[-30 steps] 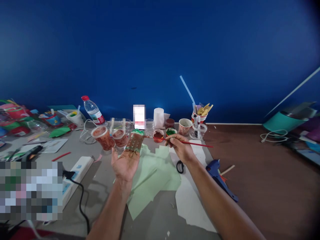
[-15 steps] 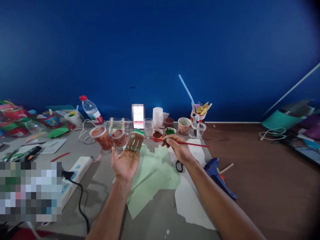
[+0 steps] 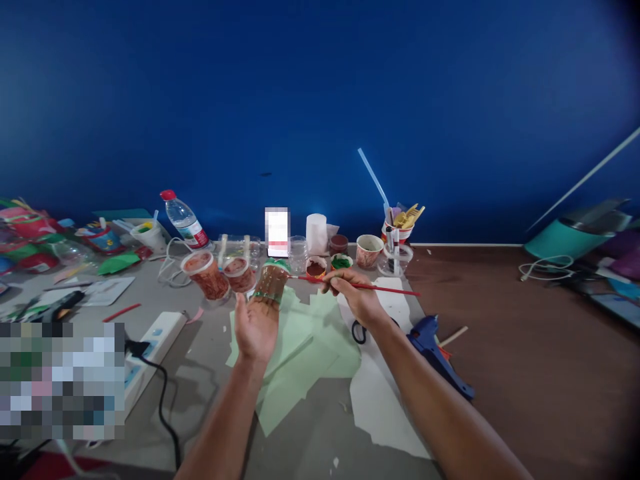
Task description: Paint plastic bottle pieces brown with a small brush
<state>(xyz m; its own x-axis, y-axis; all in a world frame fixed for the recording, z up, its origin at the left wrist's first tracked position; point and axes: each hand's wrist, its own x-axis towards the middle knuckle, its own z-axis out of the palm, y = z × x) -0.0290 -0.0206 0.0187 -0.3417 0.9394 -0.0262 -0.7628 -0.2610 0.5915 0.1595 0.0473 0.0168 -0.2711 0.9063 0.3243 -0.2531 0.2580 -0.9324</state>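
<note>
My left hand [image 3: 259, 328], palm up, holds a small clear plastic cup [image 3: 271, 281] painted brown, with green at both ends. The fingers go into the cup and are hidden by it; the thumb stands apart on the left. In a pinch, my right hand [image 3: 350, 290] holds a thin red paintbrush [image 3: 393, 289], nearly level. Its tip is at the right side of the cup. Just behind that hand stand a tub of brown paint [image 3: 315, 269] and a tub of green paint [image 3: 342, 262].
Green paper sheets [image 3: 310, 353] and white paper [image 3: 383, 407] lie below my hands. Scissors [image 3: 359, 332] and a blue glue gun [image 3: 436, 357] are on the right. Brown-smeared cups [image 3: 207, 277], a water bottle [image 3: 185, 220] and a power strip [image 3: 150, 353] stand left. A phone [image 3: 278, 233] leans at the back.
My left hand has turned slightly with the cup, its thumb shifting right and closer to the cup. The brush stays at the cup's right side, almost unmoved.
</note>
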